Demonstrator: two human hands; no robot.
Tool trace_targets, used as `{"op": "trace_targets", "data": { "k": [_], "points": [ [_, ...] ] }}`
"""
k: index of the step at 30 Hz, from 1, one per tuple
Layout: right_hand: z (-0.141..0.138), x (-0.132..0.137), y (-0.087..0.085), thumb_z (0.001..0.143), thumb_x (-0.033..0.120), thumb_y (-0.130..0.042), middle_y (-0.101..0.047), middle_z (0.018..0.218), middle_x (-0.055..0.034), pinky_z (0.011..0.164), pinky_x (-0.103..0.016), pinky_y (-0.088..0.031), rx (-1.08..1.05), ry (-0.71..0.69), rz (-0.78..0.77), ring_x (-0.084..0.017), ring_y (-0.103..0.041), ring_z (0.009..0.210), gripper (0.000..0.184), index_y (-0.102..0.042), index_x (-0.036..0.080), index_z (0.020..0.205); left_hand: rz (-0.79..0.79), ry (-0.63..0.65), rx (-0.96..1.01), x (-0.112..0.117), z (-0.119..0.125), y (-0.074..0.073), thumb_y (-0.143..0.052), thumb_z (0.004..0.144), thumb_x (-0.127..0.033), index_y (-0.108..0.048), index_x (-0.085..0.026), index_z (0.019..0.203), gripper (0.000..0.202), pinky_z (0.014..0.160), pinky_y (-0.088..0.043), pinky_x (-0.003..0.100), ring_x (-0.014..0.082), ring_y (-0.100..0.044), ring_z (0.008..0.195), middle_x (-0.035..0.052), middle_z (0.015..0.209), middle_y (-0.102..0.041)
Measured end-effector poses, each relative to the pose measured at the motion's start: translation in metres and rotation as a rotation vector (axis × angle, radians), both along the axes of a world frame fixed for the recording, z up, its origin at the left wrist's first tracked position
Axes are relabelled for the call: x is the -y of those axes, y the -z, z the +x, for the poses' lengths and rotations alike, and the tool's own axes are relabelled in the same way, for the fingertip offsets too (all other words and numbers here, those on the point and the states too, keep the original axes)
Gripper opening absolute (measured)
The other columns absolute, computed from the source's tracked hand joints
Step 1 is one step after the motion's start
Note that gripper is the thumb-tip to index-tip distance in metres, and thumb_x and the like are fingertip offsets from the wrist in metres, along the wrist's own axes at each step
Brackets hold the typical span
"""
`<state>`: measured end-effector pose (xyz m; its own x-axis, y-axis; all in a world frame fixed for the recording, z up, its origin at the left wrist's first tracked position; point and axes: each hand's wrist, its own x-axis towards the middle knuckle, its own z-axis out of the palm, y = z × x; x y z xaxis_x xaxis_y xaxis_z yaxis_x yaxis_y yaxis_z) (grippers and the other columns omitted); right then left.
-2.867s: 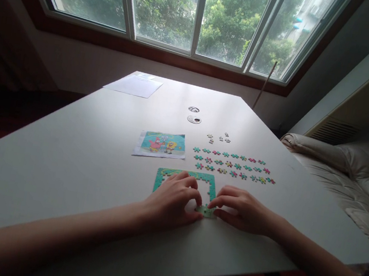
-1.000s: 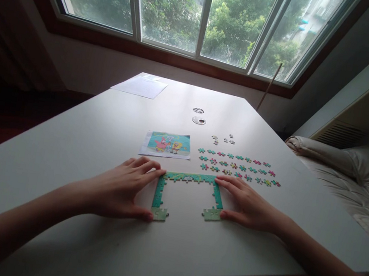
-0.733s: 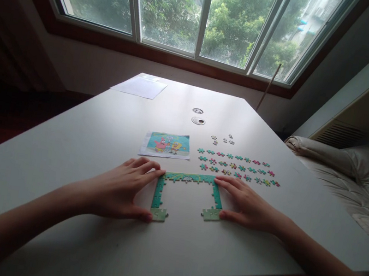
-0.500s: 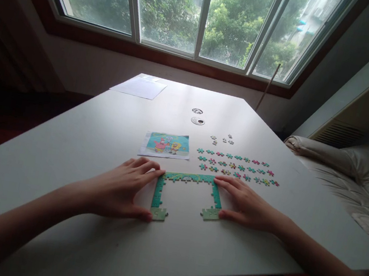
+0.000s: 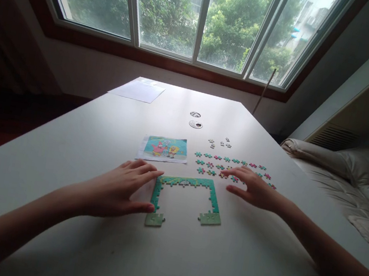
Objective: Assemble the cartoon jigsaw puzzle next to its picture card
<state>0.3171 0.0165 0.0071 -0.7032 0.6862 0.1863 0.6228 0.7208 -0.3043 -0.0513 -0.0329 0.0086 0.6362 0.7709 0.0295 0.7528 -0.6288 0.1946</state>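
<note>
A partly joined jigsaw border (image 5: 215, 203) lies on the white table, its top and two sides linked, with a pale green corner at each lower end and a gap between them. My left hand (image 5: 127, 189) rests along the border's left side, thumb and fingers apart. Over the lower right of the loose jigsaw pieces (image 5: 236, 160) hovers my right hand (image 5: 254, 186), fingers spread; its palm and fingers cover some of them. The loose pieces lie in three rows, coloured teal, pink and yellow. Behind the border is a printed cartoon picture (image 5: 165, 149).
Several more small pieces (image 5: 222, 143) lie beyond the rows. Two round badge-like discs (image 5: 195, 124) are farther back. A sheet of paper (image 5: 138, 90) lies at the far left of the table (image 5: 75, 139). A pale leather sofa (image 5: 333, 171) stands to the right.
My right hand has left the border's right side and moved up and right over the loose pieces. My left hand stays by the left side, its thumb slightly higher on the border.
</note>
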Motion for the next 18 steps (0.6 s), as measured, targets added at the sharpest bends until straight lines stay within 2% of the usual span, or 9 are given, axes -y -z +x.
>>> {"op": "trace_targets", "data": {
  "k": [4, 7, 9, 13, 18],
  "points": [
    [0.017, -0.056, -0.003, 0.088, 0.033, -0.051, -0.070, 0.091, -0.0075, 0.081, -0.038, -0.048, 0.082, 0.117, 0.053, -0.022, -0.062, 0.088, 0.026, -0.067, 0.019, 0.102, 0.003, -0.008, 0.001, -0.003, 0.000, 0.001, -0.043, 0.087, -0.058, -0.045, -0.025, 0.134, 0.057, 0.098, -0.037, 0.045, 0.0313, -0.045, 0.119, 0.0095, 0.128, -0.054],
    [0.025, -0.097, -0.001, 0.087, 0.029, -0.049, -0.070, 0.093, -0.0077, 0.076, -0.032, -0.048, 0.135, 0.320, 0.051, -0.019, -0.063, 0.079, 0.028, -0.067, 0.017, 0.105, 0.013, -0.009, 0.018, -0.004, 0.001, 0.001, -0.044, 0.088, -0.055, -0.048, -0.025, 0.130, 0.052, 0.097, -0.039, 0.044, 0.0302, -0.047, 0.116, 0.0090, 0.125, -0.057],
    [0.025, -0.118, 0.000, 0.087, 0.027, -0.048, -0.069, 0.099, -0.0092, 0.075, -0.031, -0.047, 0.142, 0.381, 0.054, -0.019, -0.063, 0.079, 0.031, -0.066, 0.015, 0.110, 0.029, -0.009, 0.037, -0.005, 0.001, 0.002, -0.046, 0.088, -0.053, -0.051, -0.025, 0.128, 0.049, 0.096, -0.040, 0.044, 0.0297, -0.049, 0.114, 0.0089, 0.123, -0.058],
    [0.019, -0.144, 0.004, 0.084, 0.027, -0.054, -0.070, 0.098, -0.0079, 0.074, -0.028, -0.046, 0.165, 0.399, 0.020, -0.018, -0.063, 0.080, 0.028, -0.068, 0.016, 0.106, 0.040, -0.004, 0.051, -0.006, 0.001, 0.004, -0.047, 0.088, -0.050, -0.052, -0.025, 0.127, 0.046, 0.095, -0.041, 0.045, 0.0297, -0.050, 0.113, 0.0095, 0.121, -0.059],
    [0.015, -0.155, 0.005, 0.078, 0.027, -0.061, -0.071, 0.089, -0.0059, 0.069, -0.027, -0.045, 0.174, 0.433, -0.047, -0.018, -0.063, 0.076, 0.020, -0.072, 0.017, 0.092, 0.049, 0.004, 0.050, -0.008, 0.000, 0.006, -0.047, 0.089, -0.048, -0.052, -0.025, 0.127, 0.045, 0.093, -0.042, 0.044, 0.0291, -0.049, 0.113, 0.0092, 0.121, -0.059]
  ]
}}
